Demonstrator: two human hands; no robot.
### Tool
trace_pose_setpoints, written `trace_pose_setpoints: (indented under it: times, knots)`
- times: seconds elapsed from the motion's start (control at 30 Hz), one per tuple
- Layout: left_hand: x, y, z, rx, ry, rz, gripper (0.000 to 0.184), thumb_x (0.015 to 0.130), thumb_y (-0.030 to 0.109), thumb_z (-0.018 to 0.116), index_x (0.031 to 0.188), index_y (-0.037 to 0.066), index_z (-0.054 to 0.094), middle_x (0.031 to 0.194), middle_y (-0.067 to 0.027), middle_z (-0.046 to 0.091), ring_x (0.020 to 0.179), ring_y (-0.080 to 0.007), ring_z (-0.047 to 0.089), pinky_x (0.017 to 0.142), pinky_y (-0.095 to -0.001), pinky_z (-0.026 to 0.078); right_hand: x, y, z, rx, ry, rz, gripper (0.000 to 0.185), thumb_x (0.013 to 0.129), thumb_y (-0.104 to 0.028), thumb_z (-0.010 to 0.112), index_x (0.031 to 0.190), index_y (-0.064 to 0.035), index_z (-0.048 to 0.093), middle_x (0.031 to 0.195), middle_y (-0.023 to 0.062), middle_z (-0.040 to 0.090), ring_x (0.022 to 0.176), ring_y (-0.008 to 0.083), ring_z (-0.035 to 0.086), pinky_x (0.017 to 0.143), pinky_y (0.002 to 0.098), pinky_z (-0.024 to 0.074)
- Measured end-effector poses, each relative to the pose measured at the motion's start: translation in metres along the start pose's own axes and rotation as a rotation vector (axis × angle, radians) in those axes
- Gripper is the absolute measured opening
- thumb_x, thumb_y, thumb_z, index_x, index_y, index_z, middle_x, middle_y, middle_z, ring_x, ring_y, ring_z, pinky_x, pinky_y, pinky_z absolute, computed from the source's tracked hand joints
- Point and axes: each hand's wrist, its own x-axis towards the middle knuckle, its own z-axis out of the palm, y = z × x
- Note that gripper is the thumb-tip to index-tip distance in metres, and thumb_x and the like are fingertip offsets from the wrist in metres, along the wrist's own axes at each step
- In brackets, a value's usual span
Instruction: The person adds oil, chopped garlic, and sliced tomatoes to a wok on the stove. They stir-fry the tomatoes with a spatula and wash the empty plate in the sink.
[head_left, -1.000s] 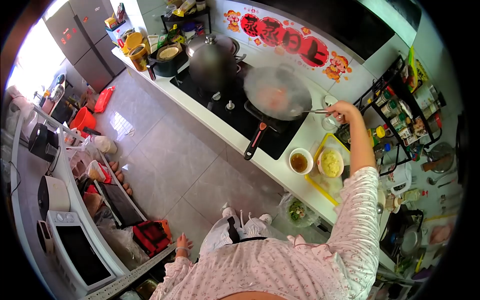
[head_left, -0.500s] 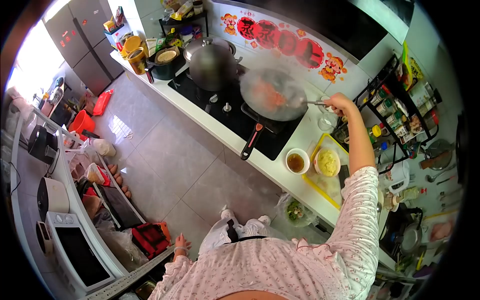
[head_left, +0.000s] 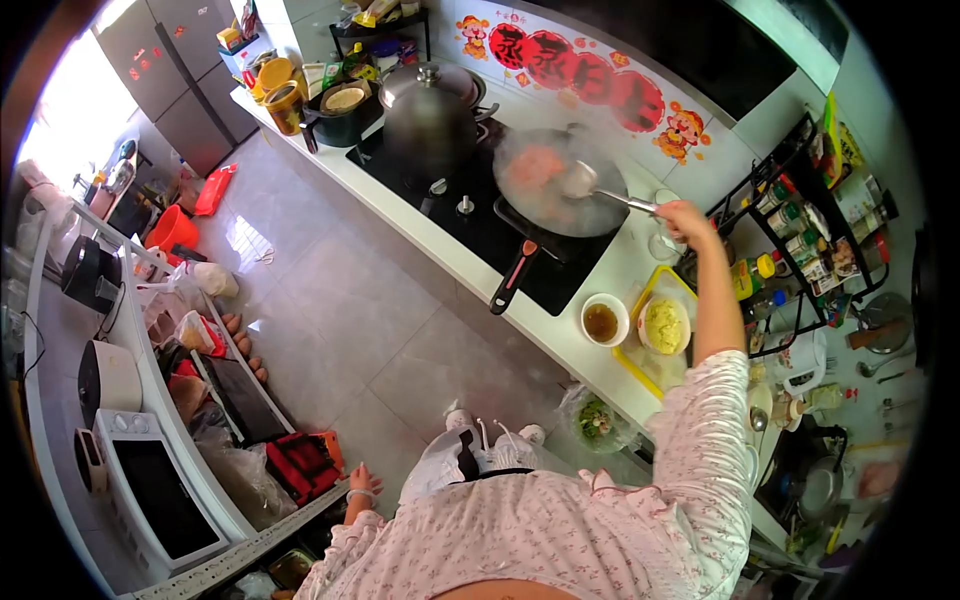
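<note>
My right hand (head_left: 685, 222) is wrapped round the handle of a metal spatula (head_left: 580, 181). The spatula's head is inside a steaming wok (head_left: 545, 212) on the stove, beside a reddish heap of food (head_left: 535, 167); steam blurs what the food is. The wok's black handle (head_left: 516, 278) points toward me, with no hand on it. Low at my side hangs my left hand (head_left: 363, 482), its fingers apart and holding nothing, near a red and black bag (head_left: 302, 466).
A lidded pot (head_left: 430, 110) stands on the other burner. On the counter are a bowl of brown liquid (head_left: 600, 323) and a bowl of yellowish food (head_left: 664, 326) on a yellow-rimmed tray (head_left: 636, 372). A spice rack (head_left: 800, 220) is at right, a microwave (head_left: 165, 495) at left.
The spatula's head has come into clearer view, lying further toward the wok's middle. My right hand has turned slightly with it. The whole view has shifted a little; my left hand still hangs low.
</note>
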Motion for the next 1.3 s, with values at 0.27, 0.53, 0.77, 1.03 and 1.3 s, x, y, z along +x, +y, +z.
trace_pose_setpoints:
  times: [0.27,0.53,0.77,1.03,1.3]
  knots:
    - [-0.006,0.013,0.017,0.044,-0.065,0.038,0.046,0.073,0.045,0.043,0.106,0.015,0.033,0.1,-0.0097,0.042,0.078,-0.03,0.049,0.06,-0.0427,0.039,0.014,-0.02,-0.002,-0.168,-0.204,0.372,0.024,0.074,-0.026,0.049,0.071,-0.0035,0.054,0.041,-0.0079,0.028,0.031,0.0035,0.023,0.029,0.0188,0.0176]
    - [0.011,0.016,0.011,-0.007,-0.061,0.052,0.044,0.076,0.042,0.041,0.107,0.011,0.035,0.095,-0.0092,0.044,0.069,-0.0247,0.052,0.052,-0.0382,0.043,0.012,-0.007,0.039,0.298,-0.179,0.13,0.02,0.075,-0.023,0.051,0.071,-0.0036,0.051,0.043,-0.0051,0.032,0.033,0.0039,0.026,0.03,0.0179,0.0187]
    - [0.019,0.006,0.013,0.004,-0.018,0.01,0.043,0.076,0.042,0.04,0.105,0.011,0.035,0.093,-0.009,0.044,0.066,-0.0243,0.052,0.052,-0.0386,0.043,0.007,-0.047,-0.019,-0.381,0.088,0.254,0.02,0.072,-0.02,0.053,0.059,-0.0062,0.048,0.043,-0.0025,0.037,0.031,0.0058,0.03,0.029,0.0194,0.0221]
    - [0.009,0.007,0.011,-0.042,0.0,-0.006,0.044,0.075,0.043,0.041,0.105,0.012,0.035,0.093,-0.0082,0.043,0.065,-0.0239,0.051,0.052,-0.0387,0.043,0.052,0.035,0.072,0.375,0.012,0.03,0.02,0.073,-0.021,0.053,0.061,-0.0064,0.047,0.045,-0.0008,0.041,0.035,0.0083,0.039,0.031,0.0188,0.0294]
    - [0.021,-0.006,0.008,-0.023,-0.013,-0.006,0.044,0.073,0.045,0.043,0.105,0.015,0.035,0.092,-0.0079,0.043,0.066,-0.0254,0.05,0.052,-0.0393,0.042,-0.013,-0.048,-0.028,-0.13,0.066,0.155,0.024,0.072,-0.019,0.051,0.054,-0.0073,0.042,0.043,-0.0029,0.035,0.031,0.0067,0.031,0.03,0.0196,0.0252]
